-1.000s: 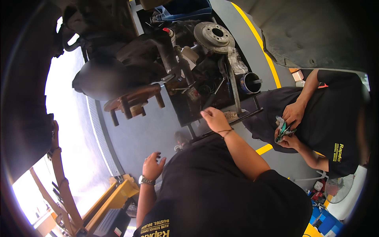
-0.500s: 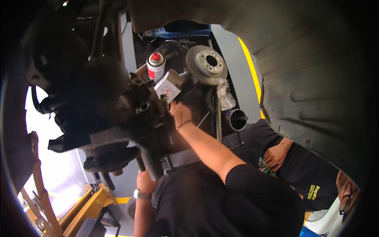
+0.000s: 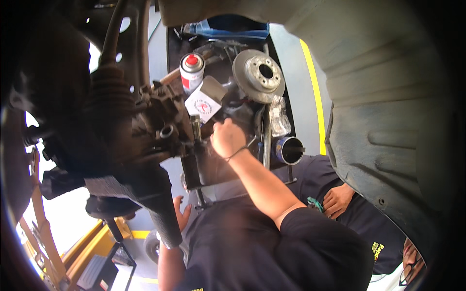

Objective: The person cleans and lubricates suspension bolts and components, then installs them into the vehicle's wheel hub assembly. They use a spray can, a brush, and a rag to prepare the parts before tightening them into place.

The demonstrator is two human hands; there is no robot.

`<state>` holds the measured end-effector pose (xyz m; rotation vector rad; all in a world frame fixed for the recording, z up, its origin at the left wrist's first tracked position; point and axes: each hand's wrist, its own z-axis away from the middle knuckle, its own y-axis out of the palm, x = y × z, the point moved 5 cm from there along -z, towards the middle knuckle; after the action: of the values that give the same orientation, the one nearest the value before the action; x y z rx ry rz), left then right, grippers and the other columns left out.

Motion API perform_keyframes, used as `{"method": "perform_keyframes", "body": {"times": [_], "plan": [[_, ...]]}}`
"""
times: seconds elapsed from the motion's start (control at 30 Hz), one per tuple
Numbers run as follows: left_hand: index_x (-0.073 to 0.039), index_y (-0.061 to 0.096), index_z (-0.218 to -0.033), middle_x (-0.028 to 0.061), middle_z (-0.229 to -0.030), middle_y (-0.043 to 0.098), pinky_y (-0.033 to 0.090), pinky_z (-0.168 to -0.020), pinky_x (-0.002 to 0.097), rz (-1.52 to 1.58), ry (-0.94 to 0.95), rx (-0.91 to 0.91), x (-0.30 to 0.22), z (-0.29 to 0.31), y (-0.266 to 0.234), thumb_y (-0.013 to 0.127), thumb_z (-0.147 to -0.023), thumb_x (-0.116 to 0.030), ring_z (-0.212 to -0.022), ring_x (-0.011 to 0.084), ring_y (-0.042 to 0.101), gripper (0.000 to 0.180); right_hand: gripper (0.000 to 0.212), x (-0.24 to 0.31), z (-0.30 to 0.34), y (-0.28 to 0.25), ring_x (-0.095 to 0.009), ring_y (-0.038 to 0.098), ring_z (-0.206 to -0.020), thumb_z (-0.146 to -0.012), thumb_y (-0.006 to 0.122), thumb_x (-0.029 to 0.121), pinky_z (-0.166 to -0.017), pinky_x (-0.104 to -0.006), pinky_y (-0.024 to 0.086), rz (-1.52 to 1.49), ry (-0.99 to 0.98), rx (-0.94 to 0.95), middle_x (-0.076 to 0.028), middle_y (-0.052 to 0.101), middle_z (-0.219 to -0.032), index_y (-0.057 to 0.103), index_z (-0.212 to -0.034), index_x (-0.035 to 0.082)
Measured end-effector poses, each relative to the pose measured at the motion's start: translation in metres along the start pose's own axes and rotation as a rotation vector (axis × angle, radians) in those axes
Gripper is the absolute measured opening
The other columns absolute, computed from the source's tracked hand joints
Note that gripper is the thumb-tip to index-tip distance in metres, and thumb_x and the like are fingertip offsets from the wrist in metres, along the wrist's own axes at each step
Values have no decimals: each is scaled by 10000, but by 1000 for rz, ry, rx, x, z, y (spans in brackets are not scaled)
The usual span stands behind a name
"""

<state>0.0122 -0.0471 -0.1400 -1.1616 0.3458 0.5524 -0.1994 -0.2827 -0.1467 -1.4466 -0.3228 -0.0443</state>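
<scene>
My right hand (image 3: pixel 228 138) is curled closed over the near part of the dark cart, just right of an upright metal bolt (image 3: pixel 195 128) on the suspension assembly (image 3: pixel 131 162). Whatever its fingers grip, if anything, is hidden. Below the assembly, my left hand (image 3: pixel 183 214) shows its thumb and fingers apart, with nothing visible in them; a dark strut covers its wrist. Beyond the right hand lies an open white box (image 3: pixel 204 105), beside a spray can (image 3: pixel 192 72) with a red cap. A grey brake disc (image 3: pixel 257 76) rests farther right.
A clear plastic packet (image 3: pixel 278 117) and an open round tin (image 3: pixel 290 150) sit along the cart's right side. At right stands a co-worker, whose hand (image 3: pixel 338 201) is by a green cloth-like item. The wheel-arch liner (image 3: pixel 383 111) curves overhead on the right.
My left hand has come away from the underside of the assembly, its fingers now spread. My right hand has shifted slightly right and stays curled. The view has moved a little.
</scene>
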Motion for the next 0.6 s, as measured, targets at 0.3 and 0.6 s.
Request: {"method": "perform_keyframes", "body": {"times": [0.3, 0.6], "plan": [[-39, 640, -1193, 161, -1057, 704, 495, -908, 450, 28, 183, 80, -40, -12, -14, 706, -912, -262, -996, 357, 661, 365, 280, -42, 35, -89, -222, 629, -591, -812, 537, 101, -548, -298, 511, -1539, 241, 311, -137, 686, -779, 705, -931, -89], [-39, 656, -1199, 157, -1065, 710, 513, -920, 443, 189, 369, 83, -67, -25, -45, 725, -910, -267, -1024, 350, 666, 374, 204, -14, 87, -142, -130, 622, -696, -946, 616, 40, -644, -240, 483, -1319, 11, 47, -63, 667, -811, 681, -1108, -65]]}}
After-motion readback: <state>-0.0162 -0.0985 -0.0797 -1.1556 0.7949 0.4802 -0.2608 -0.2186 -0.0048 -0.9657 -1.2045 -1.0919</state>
